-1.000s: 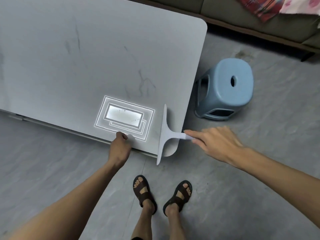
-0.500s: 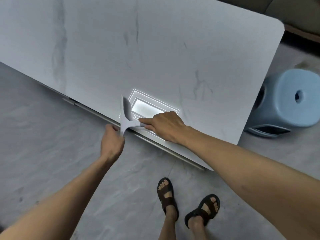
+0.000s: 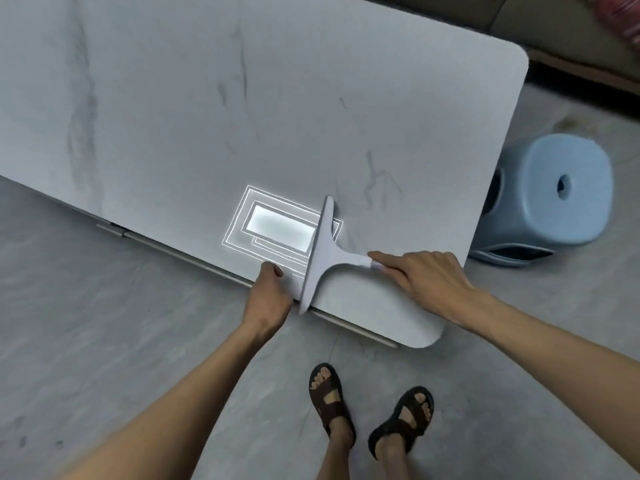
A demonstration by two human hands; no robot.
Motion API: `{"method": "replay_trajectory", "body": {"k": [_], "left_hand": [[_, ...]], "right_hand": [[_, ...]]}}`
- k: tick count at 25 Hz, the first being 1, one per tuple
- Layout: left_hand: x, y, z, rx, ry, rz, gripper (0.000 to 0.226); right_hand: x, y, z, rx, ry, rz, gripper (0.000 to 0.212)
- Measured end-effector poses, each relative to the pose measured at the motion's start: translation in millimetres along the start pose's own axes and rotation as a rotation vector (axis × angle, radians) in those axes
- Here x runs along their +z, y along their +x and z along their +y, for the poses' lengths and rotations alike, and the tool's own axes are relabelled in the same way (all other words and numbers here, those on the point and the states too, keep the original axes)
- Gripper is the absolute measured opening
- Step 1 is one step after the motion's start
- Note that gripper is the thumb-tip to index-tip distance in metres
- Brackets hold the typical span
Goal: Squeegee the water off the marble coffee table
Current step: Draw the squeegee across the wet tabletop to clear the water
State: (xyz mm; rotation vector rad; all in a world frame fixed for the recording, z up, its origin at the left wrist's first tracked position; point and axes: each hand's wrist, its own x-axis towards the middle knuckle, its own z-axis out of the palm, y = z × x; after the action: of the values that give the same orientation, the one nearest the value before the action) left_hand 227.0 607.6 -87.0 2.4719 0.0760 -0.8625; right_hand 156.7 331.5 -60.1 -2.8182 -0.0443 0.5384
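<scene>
Gripping the squeegee (image 3: 323, 252) handle, right hand (image 3: 427, 280) closed around it, blade on marble table (image 3: 207, 116); left hand (image 3: 268, 296) curled over table's near edge.

I see a smooth, glossy marble table (image 3: 207, 98), pale grey with darker veins, mirroring a ceiling light. The squeegee (image 3: 323, 252) looks like matt white plastic. The stool (image 3: 554, 199) is smooth blue plastic; the floor (image 3: 104, 323) reads as matt grey stone.
</scene>
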Motion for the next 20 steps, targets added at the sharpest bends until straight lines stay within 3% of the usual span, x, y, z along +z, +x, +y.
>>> {"method": "replay_trajectory", "body": {"k": [4,14,17,20], "left_hand": [[34.4,-13.9,35.6,0.074,0.047,-0.138,0.029],[113.0,-58.7,89.9,0.180,0.222,-0.252,0.021],[119.7,-64.4,92.5,0.168,0.246,-0.254,0.017],[116.7,-64.5,91.3,0.137,0.294,-0.239,0.016]], "right_hand": [[-2.3,-74.6,53.3,0.166,-0.028,0.018,0.040],[-18.2,-208.8,140.8,0.445,-0.082,0.075,0.033],[-25.9,-204.1,143.2,0.422,-0.064,0.123,0.035],[-22.3,-167.8,122.6,0.269,-0.029,0.132,0.037]]}}
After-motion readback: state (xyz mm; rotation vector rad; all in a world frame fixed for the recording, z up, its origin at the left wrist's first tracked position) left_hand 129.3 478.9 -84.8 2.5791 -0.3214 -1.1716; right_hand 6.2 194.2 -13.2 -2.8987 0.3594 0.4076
